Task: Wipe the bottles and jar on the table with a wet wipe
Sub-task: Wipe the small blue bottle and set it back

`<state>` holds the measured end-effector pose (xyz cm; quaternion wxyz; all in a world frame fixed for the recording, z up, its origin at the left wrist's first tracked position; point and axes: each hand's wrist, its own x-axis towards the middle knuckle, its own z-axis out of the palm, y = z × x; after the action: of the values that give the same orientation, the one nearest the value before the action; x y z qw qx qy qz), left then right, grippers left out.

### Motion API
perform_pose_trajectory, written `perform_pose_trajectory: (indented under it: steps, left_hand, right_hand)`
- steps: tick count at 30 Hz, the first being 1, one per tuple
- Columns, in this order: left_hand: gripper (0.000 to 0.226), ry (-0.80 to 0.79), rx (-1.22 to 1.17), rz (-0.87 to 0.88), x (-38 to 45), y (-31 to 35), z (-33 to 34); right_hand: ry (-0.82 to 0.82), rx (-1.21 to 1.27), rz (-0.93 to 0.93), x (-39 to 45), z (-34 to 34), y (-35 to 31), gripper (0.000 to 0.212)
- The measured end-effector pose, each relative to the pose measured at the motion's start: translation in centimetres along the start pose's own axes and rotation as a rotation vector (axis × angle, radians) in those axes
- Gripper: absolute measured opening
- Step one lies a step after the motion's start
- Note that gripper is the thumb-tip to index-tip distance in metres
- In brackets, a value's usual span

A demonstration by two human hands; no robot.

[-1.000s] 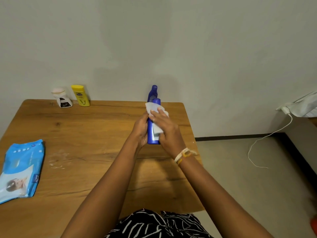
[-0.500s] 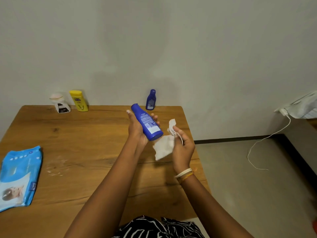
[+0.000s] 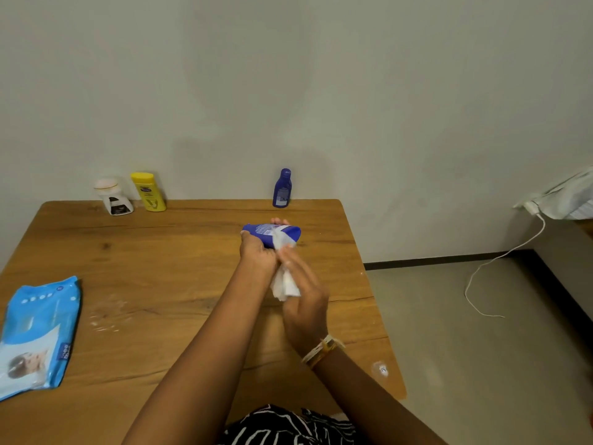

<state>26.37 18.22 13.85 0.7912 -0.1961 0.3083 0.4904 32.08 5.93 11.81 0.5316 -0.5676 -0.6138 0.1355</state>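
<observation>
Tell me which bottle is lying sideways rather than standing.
The bigger blue bottle, held sideways in the left hand; the yellow bottle and small blue bottle stand upright.

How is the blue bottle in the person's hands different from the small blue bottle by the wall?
The held bottle lies sideways above the table, gripped by the left hand; the small bottle stands upright, untouched. The held bottle looks bigger. The wipe in the right hand lies against the held bottle only. Both are dark blue with pale labels.

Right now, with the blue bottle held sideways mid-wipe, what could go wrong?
The left hand grips the blue bottle near one end only; wet from the wipe, it might slip onto the table. The right hand holds the wipe loosely bunched, so it could drop.
</observation>
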Motion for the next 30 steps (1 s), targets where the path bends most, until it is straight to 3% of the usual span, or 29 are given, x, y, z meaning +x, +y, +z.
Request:
perform_pose_trajectory:
  steps: [4, 8, 12, 16, 18, 22, 25, 27, 30]
  left_hand:
    - [0.038, -0.045, -0.082, -0.018, 0.4, -0.3, -0.2]
    - [0.04, -0.052, -0.024, -0.062, 0.1, -0.7, 0.1]
    - [0.039, 0.002, 0.117, 0.026, 0.6, -0.4, 0.0]
    - [0.048, -0.044, 0.035, 0.028, 0.9, -0.1, -0.4]
    - [0.048, -0.043, 0.055, 0.115, 1.0, 0.1, -0.7]
    - [0.034, -0.133, 0.346, 0.227, 0.7, 0.1, -1.7]
    - [0.031, -0.173, 0.594, 0.267, 0.6, -0.1, -2.0]
    - [0.033, -0.213, 0.808, 0.368, 0.8, 0.0, -2.2]
    - [0.047, -0.22, 1.097, 0.502, 0.5, 0.0, -2.4]
  right_hand:
    - [0.143, 0.021, 0.142, 2.7, -1.1, 1.0, 0.061]
    - [-0.027, -0.125, 0.031, 3.2, -0.2, 1.1, 0.071]
    - [-0.094, -0.241, -0.161, 1.2, 0.2, 1.8, 0.077]
    - [-0.169, -0.118, -0.227, -0.1, -0.9, 2.6, 0.061]
    - [-0.064, 0.073, -0.056, 0.1, -1.5, 2.5, 0.047]
    - [0.312, 0.574, 0.59, 3.8, -2.5, 2.1, 0.03]
    - [0.405, 0.838, 0.95, 7.1, -3.6, 2.2, 0.029]
    - [0.376, 1.093, 1.034, 8.8, -4.4, 1.9, 0.025]
    - [0.3, 1.22, 0.939, 10.5, -5.1, 1.9, 0.048]
